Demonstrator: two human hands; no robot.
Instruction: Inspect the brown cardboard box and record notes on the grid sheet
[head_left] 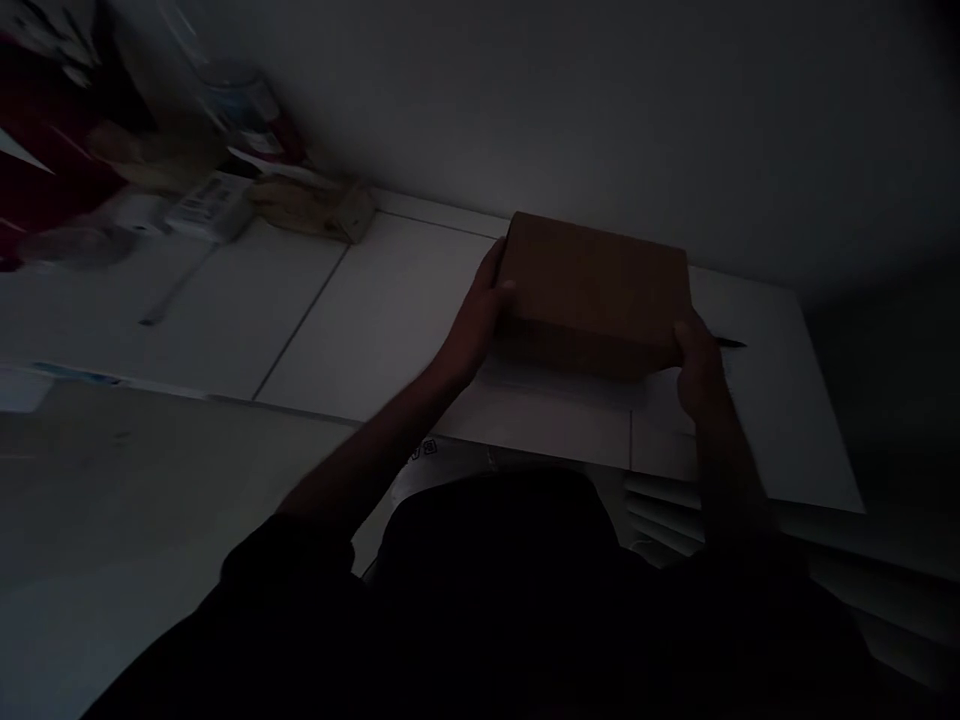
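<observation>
Gripping one cardboard box (596, 290) on the table (375, 320); left hand (480, 310) and right hand (697, 365) each clasp an end.

white table (360, 320), cardboard box (600, 285), pen (727, 343), far-left clutter (217, 200)

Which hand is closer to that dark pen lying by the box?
Right. The right hand grips the box end beside the pen; the left hand holds the far end.

head camera: only view | sits up high on the person's head | looks forward and down, tilted | close over the white table (360, 310) and brown cardboard box (596, 285) | wall behind | picture dark
</observation>
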